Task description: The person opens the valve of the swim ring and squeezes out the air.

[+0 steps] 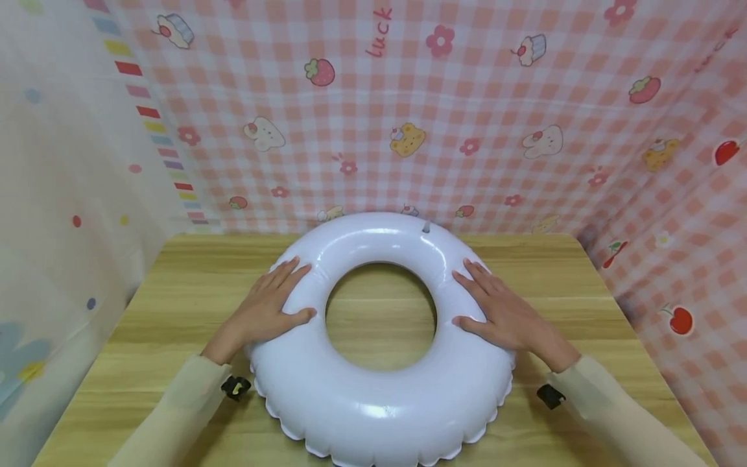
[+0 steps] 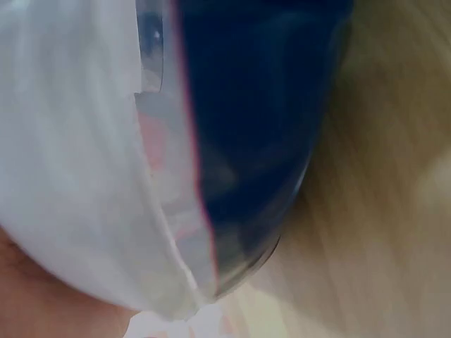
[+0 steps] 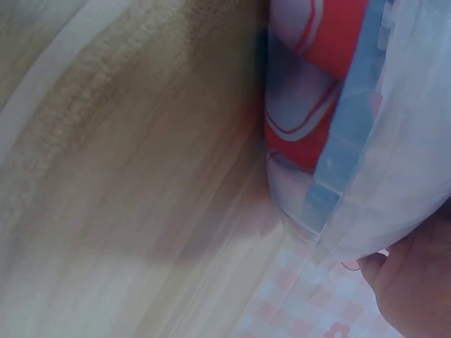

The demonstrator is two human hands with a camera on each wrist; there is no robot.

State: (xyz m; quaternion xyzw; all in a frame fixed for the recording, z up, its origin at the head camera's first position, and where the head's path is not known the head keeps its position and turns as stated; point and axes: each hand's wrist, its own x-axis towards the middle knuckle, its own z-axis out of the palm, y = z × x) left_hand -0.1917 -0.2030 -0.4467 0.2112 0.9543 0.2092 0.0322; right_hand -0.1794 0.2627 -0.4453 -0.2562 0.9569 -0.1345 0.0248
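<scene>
A white inflated swim ring (image 1: 379, 402) lies flat on the wooden table, its small valve (image 1: 426, 227) sticking up at the far right. My left hand (image 1: 271, 305) rests on the ring's left side with fingers straight and spread. On the opposite side my right hand (image 1: 502, 311) lies on it the same way, thumb toward the hole. From the left wrist, the ring's underside shows dark blue (image 2: 261, 105) beneath a white upper half. Seen from the right wrist, a red and white pattern (image 3: 310, 105) covers the lower side, and part of the right hand (image 3: 419, 282) touches the edge.
The wooden table (image 1: 175, 292) extends on both sides of the ring. Behind it hangs a pink checked cloth (image 1: 362, 130) with fruit and animal prints. More printed cloth closes in the left and right sides. A small black device (image 1: 236, 387) sits at the left wrist.
</scene>
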